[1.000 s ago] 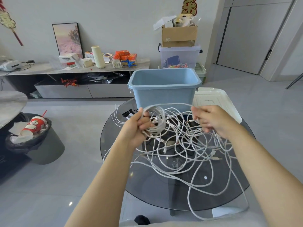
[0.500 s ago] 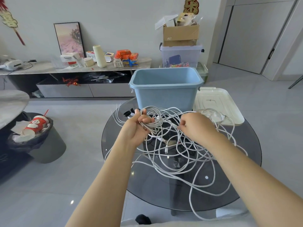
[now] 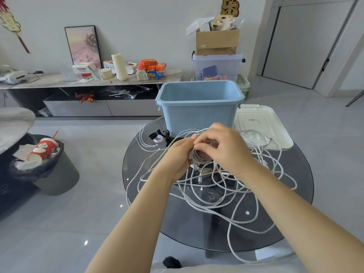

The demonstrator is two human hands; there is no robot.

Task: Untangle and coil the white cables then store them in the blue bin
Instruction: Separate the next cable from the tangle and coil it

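Both hands meet just in front of the blue bin (image 3: pixel 199 111). The left hand (image 3: pixel 178 156) grips a small coil (image 3: pixel 199 155) of white cable, and the right hand (image 3: pixel 222 146) pinches the same coil from above. The remaining cables (image 3: pixel 216 192) sprawl tangled over the glass surface (image 3: pixel 291 198) nearer the person than the bin.

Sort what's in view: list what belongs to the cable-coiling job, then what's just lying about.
Job:
left hand and right hand, both on the coil
loose white cables
blue bin

Lying about:
white lid
cable ties
trash can
cardboard box
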